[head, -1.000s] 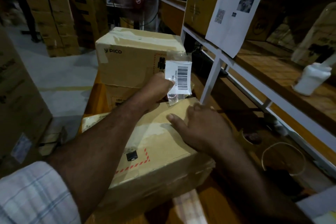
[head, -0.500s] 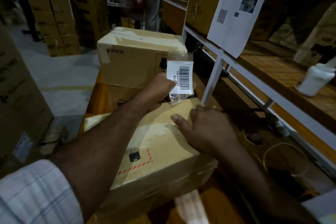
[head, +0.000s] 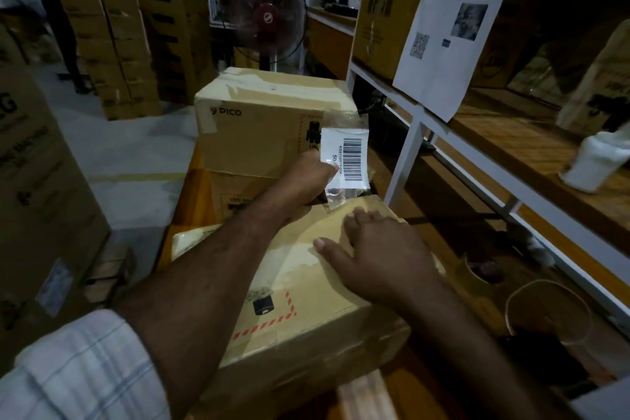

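Observation:
A taped cardboard box (head: 300, 310) lies in front of me. My right hand (head: 378, 256) rests flat on its top near the far edge, thumb spread out to the left. My left hand (head: 306, 177) reaches past the box's far edge and pinches a small clear plastic bag (head: 346, 160) with a white barcode label. The bag stands upright, and small parts show at its bottom. Behind it stands a second cardboard box marked PICO (head: 269, 123), stacked on another box.
A white metal shelf rack (head: 409, 147) runs along the right, holding cartons, a hanging printed sheet (head: 450, 27) and a white bottle (head: 593, 160). A pedestal fan (head: 266, 17) and stacked cartons (head: 112, 51) stand behind. A large carton (head: 37, 187) is on the left. A person stands far left.
My right hand has slid a little farther along the box top. The left hand and the bag have stayed almost still.

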`<action>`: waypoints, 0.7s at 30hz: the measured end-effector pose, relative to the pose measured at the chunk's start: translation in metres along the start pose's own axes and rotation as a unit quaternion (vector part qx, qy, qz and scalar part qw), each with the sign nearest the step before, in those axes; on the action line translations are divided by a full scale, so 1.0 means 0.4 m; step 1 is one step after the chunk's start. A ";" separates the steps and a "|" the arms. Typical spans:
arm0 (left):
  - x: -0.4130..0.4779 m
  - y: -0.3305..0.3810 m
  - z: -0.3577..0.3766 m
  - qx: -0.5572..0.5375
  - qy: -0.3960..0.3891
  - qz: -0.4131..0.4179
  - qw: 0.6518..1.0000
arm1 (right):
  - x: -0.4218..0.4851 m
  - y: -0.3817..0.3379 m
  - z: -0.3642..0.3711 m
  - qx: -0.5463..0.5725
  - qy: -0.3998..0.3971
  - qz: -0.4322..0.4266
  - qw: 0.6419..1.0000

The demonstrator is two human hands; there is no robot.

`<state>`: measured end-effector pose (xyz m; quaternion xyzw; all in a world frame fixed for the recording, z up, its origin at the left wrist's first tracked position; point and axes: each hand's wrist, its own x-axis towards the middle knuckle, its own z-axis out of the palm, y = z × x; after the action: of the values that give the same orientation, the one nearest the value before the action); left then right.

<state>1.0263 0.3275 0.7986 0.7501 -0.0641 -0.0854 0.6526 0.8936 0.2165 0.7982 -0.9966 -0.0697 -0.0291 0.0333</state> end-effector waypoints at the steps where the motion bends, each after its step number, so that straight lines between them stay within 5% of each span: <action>1: -0.005 0.004 0.001 -0.015 -0.002 -0.003 1.000 | 0.008 -0.016 0.008 -0.003 0.001 -0.013 1.000; 5: -0.025 0.018 0.005 -0.036 -0.010 -0.013 0.999 | -0.028 -0.009 0.016 0.099 0.065 -0.052 0.992; 9: -0.059 0.042 -0.008 0.000 0.004 0.011 1.000 | -0.047 0.043 0.029 0.176 0.150 0.044 0.972; 15: -0.220 0.135 -0.171 -0.067 0.150 0.067 0.984 | -0.003 0.074 0.048 0.220 0.061 0.157 0.961; 18: -0.367 0.073 -0.239 -0.013 0.258 -0.015 0.966 | 0.036 0.094 0.043 0.284 0.019 0.196 0.938; 21: -0.432 -0.013 -0.242 -0.039 0.228 -0.093 0.968 | 0.061 0.094 0.028 0.280 0.018 0.191 0.940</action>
<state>0.8777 0.4577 0.8142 0.7263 0.1596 0.0249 0.6681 0.9236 0.1836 0.7863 -0.9407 0.1173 -0.0196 0.3176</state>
